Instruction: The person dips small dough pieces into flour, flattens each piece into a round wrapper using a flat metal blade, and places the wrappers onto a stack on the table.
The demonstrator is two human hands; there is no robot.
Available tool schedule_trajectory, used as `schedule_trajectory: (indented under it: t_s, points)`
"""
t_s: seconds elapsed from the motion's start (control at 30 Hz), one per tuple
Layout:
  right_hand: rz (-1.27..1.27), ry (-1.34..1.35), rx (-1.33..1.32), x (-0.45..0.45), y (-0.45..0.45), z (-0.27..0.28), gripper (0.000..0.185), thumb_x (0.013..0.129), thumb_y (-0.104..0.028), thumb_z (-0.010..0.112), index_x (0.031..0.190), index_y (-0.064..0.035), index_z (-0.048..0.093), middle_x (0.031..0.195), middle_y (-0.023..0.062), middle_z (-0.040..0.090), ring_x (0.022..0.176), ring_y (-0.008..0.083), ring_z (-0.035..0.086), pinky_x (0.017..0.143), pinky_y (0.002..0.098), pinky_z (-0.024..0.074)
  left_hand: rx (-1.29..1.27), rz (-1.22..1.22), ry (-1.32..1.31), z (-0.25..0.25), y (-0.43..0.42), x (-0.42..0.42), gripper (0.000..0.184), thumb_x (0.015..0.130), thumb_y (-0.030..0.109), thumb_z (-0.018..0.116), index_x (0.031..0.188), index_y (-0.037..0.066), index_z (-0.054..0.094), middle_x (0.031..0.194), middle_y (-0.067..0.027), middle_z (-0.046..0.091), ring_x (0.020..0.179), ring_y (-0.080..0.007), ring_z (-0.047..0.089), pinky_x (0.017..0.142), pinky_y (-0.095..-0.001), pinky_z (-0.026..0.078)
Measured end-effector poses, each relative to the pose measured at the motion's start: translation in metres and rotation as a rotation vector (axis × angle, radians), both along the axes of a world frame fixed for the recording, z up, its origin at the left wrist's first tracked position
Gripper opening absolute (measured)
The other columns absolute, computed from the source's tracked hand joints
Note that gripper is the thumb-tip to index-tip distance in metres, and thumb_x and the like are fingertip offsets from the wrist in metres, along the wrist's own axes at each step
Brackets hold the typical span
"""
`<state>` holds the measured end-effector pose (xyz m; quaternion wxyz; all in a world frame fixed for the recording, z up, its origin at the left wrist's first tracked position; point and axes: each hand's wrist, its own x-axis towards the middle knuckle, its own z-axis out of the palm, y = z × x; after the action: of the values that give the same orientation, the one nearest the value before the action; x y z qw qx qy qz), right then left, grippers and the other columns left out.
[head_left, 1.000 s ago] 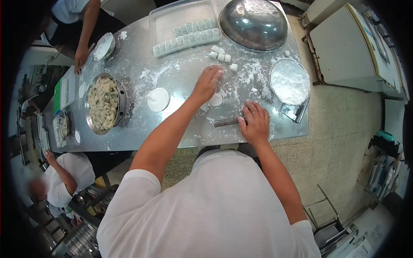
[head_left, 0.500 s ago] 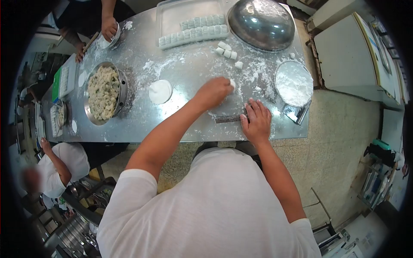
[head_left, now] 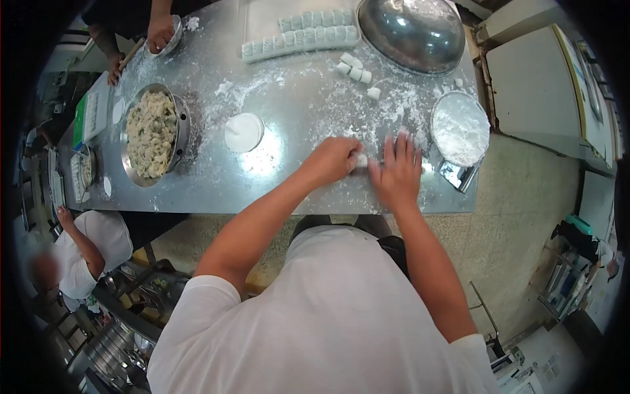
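Note:
Over the floured metal table [head_left: 295,187], my left hand [head_left: 338,159] is closed on a small white dough piece [head_left: 361,160] at its fingertips. My right hand [head_left: 399,172] lies just to the right, fingers spread and slightly blurred. The dark rolling pin is not visible now; whether it lies under my right hand cannot be seen. Further up are several small dough pieces [head_left: 355,73] and a single one [head_left: 374,93]. A stack of flat white dough rounds [head_left: 243,132] lies left of my left hand.
A filling bowl [head_left: 183,125] stands left, a flour bowl [head_left: 461,129] right, with a metal scraper [head_left: 457,176] below it. An upturned metal bowl [head_left: 413,33] and a dumpling tray [head_left: 302,47] are at the back. A co-worker's hand [head_left: 160,33] is in another bowl; another person stands lower left.
My left hand has moved right and down, close to my right hand, with a dough piece. The round near it and the rolling pin have gone from sight. My right hand has shifted slightly up.

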<state>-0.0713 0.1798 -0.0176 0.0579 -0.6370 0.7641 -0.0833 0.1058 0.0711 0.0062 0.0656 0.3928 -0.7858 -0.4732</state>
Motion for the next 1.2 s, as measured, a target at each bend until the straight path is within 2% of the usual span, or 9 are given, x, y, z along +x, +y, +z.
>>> schedule_trajectory:
  t_s: [0.2,0.3,0.47,0.67,0.87,0.93,1.0,1.1,1.2]
  points:
    - [-0.032,0.076,-0.129,-0.015,-0.081,0.0,0.073,0.098,-0.05,0.055,0.155,-0.0046,0.043,0.164,0.0243,0.033,0.151,0.0422,0.031,0.124,0.0574,0.0209,-0.178,0.033,-0.074,0.003,-0.024,-0.019,0.021,0.089,0.016,0.072,0.105,0.002,0.073,0.1,-0.0216,0.072,0.097,-0.0439,0.068,0.087,-0.0507,0.053]
    - [0.03,-0.025,-0.096,-0.008,-0.029,-0.006,0.073,0.097,-0.048,0.058,0.154,-0.005,0.046,0.163,0.0239,0.035,0.151,0.043,0.032,0.123,0.0581,0.0226,-0.255,-0.159,-0.093,-0.006,-0.024,-0.011,0.016,0.088,0.015,0.072,0.097,0.001,0.071,0.094,-0.0236,0.071,0.093,-0.0434,0.068,0.082,-0.0523,0.053]
    - [0.097,-0.044,-0.068,-0.005,0.041,-0.015,0.072,0.093,-0.048,0.063,0.151,-0.0066,0.05,0.159,0.0245,0.04,0.147,0.044,0.038,0.119,0.0601,0.0269,-0.107,-0.073,-0.029,0.002,-0.009,0.003,0.015,0.089,0.014,0.07,0.098,0.001,0.069,0.094,-0.0238,0.07,0.094,-0.0445,0.067,0.082,-0.0527,0.053]
    - [-0.062,0.059,-0.137,-0.019,-0.088,-0.005,0.074,0.096,-0.05,0.058,0.154,-0.0046,0.045,0.16,0.0244,0.039,0.15,0.0428,0.032,0.122,0.0588,0.023,-0.201,0.091,-0.059,-0.001,-0.019,-0.014,0.021,0.091,0.014,0.067,0.108,0.001,0.067,0.099,-0.0247,0.07,0.098,-0.0458,0.066,0.085,-0.0527,0.052]
    - [0.085,0.002,-0.043,-0.008,0.015,-0.011,0.074,0.094,-0.048,0.061,0.152,-0.0032,0.047,0.161,0.0241,0.039,0.151,0.042,0.033,0.123,0.0586,0.0206,-0.243,-0.105,-0.094,-0.002,-0.011,-0.005,0.019,0.092,0.015,0.068,0.104,0.001,0.068,0.096,-0.0236,0.071,0.093,-0.0439,0.068,0.081,-0.0504,0.053]
    - [0.065,-0.066,-0.01,0.0,0.042,-0.002,0.074,0.093,-0.047,0.063,0.151,-0.0046,0.049,0.16,0.0239,0.04,0.15,0.0426,0.034,0.122,0.0603,0.0208,0.053,0.023,-0.048,0.005,-0.003,0.001,0.017,0.091,0.014,0.069,0.101,0.001,0.068,0.093,-0.0221,0.072,0.091,-0.0426,0.069,0.078,-0.0493,0.053]
    - [0.037,-0.015,0.016,-0.002,0.013,-0.003,0.076,0.093,-0.049,0.062,0.153,-0.0045,0.047,0.161,0.0241,0.038,0.15,0.0432,0.033,0.122,0.0609,0.0207,0.108,0.029,-0.042,0.005,0.001,0.001,0.017,0.09,0.015,0.069,0.1,0.001,0.068,0.092,-0.0215,0.072,0.09,-0.0418,0.069,0.077,-0.049,0.053]
    - [-0.059,0.035,-0.013,-0.008,-0.067,0.007,0.078,0.095,-0.051,0.059,0.155,-0.0037,0.043,0.163,0.0249,0.033,0.152,0.0422,0.029,0.124,0.0576,0.0187,-0.191,0.102,-0.054,-0.006,-0.006,-0.008,0.016,0.091,0.015,0.068,0.1,0.002,0.068,0.097,-0.0207,0.071,0.091,-0.0411,0.068,0.079,-0.0496,0.053]
    - [-0.052,0.04,-0.134,-0.015,-0.092,-0.001,0.074,0.099,-0.052,0.054,0.153,-0.0024,0.043,0.162,0.0259,0.034,0.151,0.0423,0.031,0.124,0.0562,0.0208,-0.241,0.098,0.001,-0.003,-0.02,-0.017,0.015,0.091,0.014,0.068,0.101,0.002,0.068,0.098,-0.0208,0.071,0.092,-0.0414,0.068,0.08,-0.05,0.053]
